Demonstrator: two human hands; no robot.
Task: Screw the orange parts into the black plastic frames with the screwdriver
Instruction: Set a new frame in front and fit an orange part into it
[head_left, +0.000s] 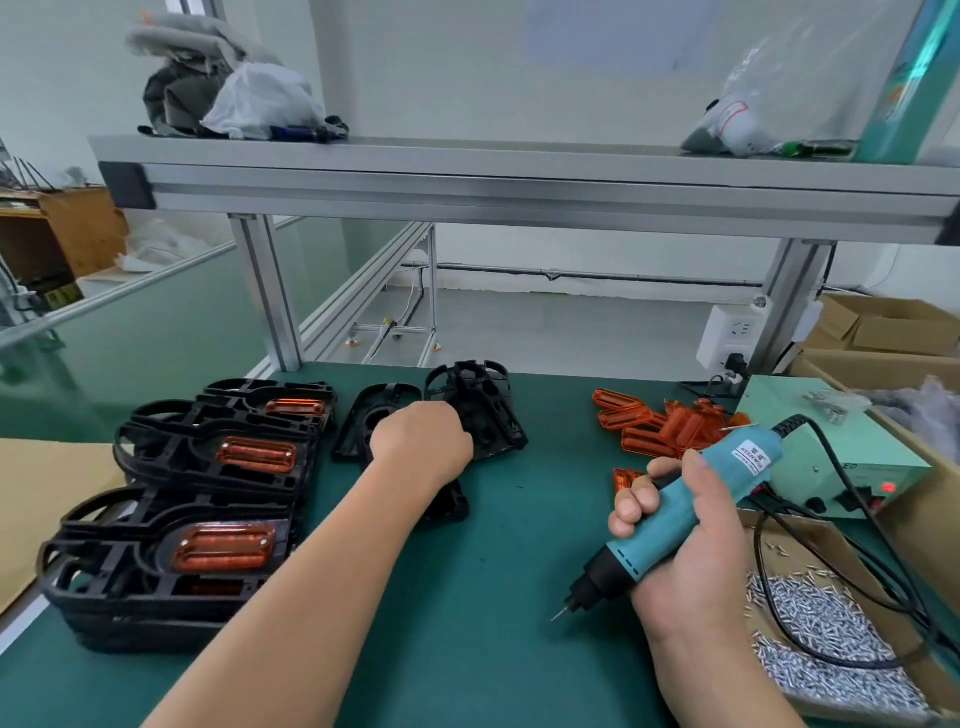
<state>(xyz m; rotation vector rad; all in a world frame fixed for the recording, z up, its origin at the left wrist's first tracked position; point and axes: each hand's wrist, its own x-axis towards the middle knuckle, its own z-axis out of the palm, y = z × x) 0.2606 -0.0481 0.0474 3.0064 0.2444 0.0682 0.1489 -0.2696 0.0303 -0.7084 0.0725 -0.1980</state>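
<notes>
My left hand (422, 441) reaches to the back of the green mat and grips a black plastic frame (485, 410) from a small pile of bare frames. My right hand (670, 540) holds the teal electric screwdriver (680, 512), its bit pointing down-left just above the mat. Loose orange parts (662, 423) lie in a heap at the back right. On the left stand stacks of black frames with orange parts fitted (218, 551), three tops showing.
A shallow cardboard tray of silver screws (826, 639) lies at the right front, the screwdriver's black cable across it. A pale green power supply box (831, 441) stands behind it. Cardboard boxes sit at far right, an aluminium shelf overhead.
</notes>
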